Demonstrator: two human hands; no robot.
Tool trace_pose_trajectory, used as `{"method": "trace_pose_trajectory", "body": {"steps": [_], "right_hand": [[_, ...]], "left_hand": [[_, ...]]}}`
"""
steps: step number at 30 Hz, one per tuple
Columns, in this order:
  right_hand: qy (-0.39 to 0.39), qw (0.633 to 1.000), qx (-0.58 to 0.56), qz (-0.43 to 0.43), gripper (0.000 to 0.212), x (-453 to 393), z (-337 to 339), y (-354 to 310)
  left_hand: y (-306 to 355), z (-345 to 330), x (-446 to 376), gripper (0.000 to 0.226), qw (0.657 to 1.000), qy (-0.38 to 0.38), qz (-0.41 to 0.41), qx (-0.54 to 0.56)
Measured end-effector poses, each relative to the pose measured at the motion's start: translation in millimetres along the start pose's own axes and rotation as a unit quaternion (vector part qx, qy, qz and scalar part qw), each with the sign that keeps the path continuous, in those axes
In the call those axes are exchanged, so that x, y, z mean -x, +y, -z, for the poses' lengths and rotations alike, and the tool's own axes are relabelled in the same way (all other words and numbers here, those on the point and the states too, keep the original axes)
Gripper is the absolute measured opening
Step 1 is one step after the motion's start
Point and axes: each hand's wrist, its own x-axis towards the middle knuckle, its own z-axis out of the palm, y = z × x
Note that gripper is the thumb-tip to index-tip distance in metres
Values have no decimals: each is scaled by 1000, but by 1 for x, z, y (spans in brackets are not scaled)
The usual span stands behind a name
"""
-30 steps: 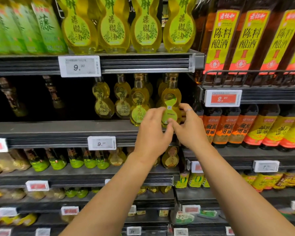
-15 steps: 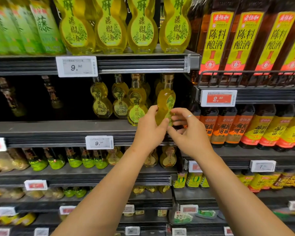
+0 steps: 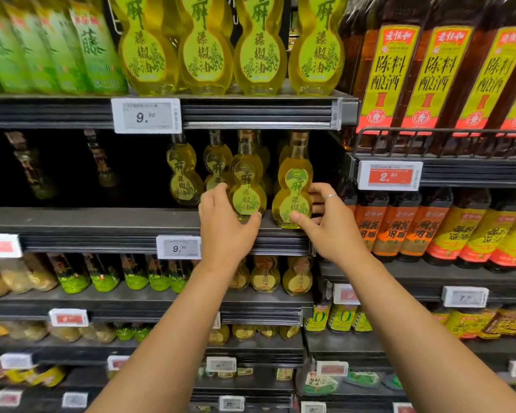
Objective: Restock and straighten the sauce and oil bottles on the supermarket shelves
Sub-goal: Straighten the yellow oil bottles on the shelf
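Observation:
Several small gourd-shaped bottles of yellow oil stand on the middle shelf (image 3: 102, 225). My left hand (image 3: 225, 225) grips the base of one front bottle (image 3: 246, 192), thumb under its label. My right hand (image 3: 328, 225) holds the rightmost front bottle (image 3: 294, 189), thumb on the lower label and fingers behind its right side. Both bottles stand upright at the shelf's front edge, labels facing me. Two more gourd bottles (image 3: 183, 177) stand further back to the left.
Larger gourd oil bottles (image 3: 204, 46) fill the shelf above. Dark cooking-wine bottles (image 3: 429, 76) and orange-labelled sauce bottles (image 3: 411, 228) stand to the right. The middle shelf's left part is dark, with two bottles (image 3: 102, 162) deep inside. Price tags (image 3: 178, 248) line the edges.
The rightmost bottle turned so its label now faces me, held by my right hand. My left hand left it and moved left onto the neighbouring front bottle.

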Motion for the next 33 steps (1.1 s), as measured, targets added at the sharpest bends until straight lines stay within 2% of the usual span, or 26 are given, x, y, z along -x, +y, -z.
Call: {"method": "trace_pose_trajectory", "body": {"steps": [2,6,13,22,30,33], "right_hand": [[12,1000,13,-11,53,-2,2,3],[26,998,38,-38,56,-6,10,9],[35,997,48,-48,60,-10,8,10],[53,995,79,-40,62,-13,-2,3],[54,996,67,-34,59,-9,-8,4],[52,996,62,-38,64,-4,-11,6]], "left_hand": [[-3,2,-8,80,999,-28,-7,-33],[-1,5,-24,50,996,-65,-21,-59],[-1,3,-27,67,996,-71,-6,-45],[-2,2,-33,43,994,-103,-2,-45],[-9,0,-35,47,995,-94,-13,-30],[-16,3,-32,56,994,-105,-35,-7]]}}
